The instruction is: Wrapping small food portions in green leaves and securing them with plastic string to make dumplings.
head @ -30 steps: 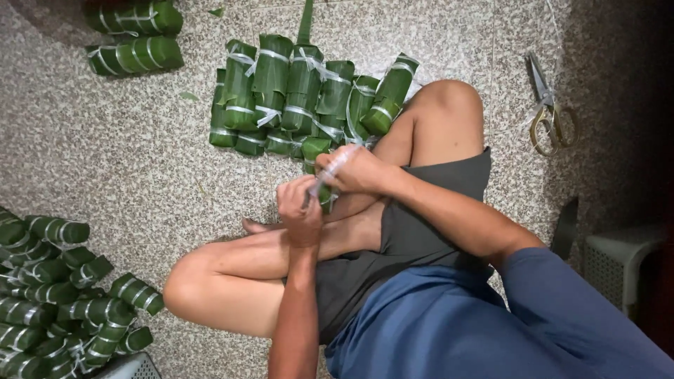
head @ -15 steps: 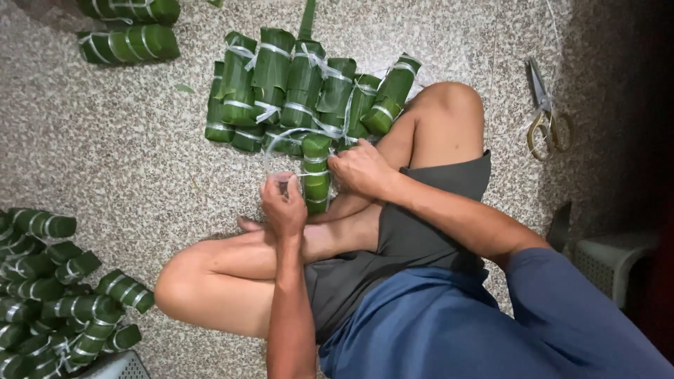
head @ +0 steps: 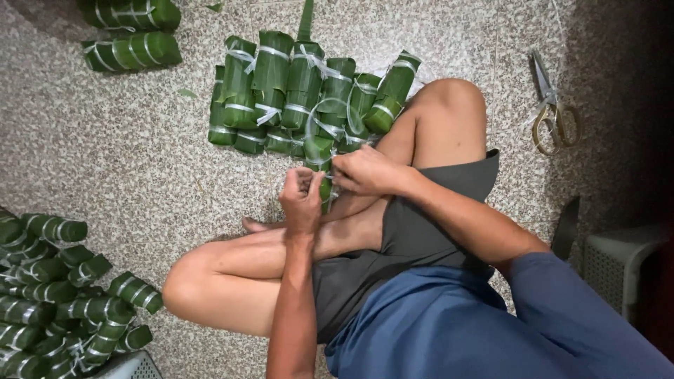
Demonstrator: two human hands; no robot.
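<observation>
Both hands together at centre, over the crossed legs – left hand (head: 302,200) closed in a fist on the pale string (head: 324,112), right hand (head: 365,170) clamped on the green leaf roll (head: 321,158) held upright between them. String loops up from the roll over the pile (head: 302,91) of tied rolls lying on the floor just beyond the knees. Two more rolls (head: 130,50) far left. Heap of small tied rolls (head: 56,295) near left, touching a grey basket (head: 130,366) at the bottom edge – contents hidden. Scissors (head: 551,105) on the floor far right, well apart. Pale crate (head: 621,270) near right, inside not visible
</observation>
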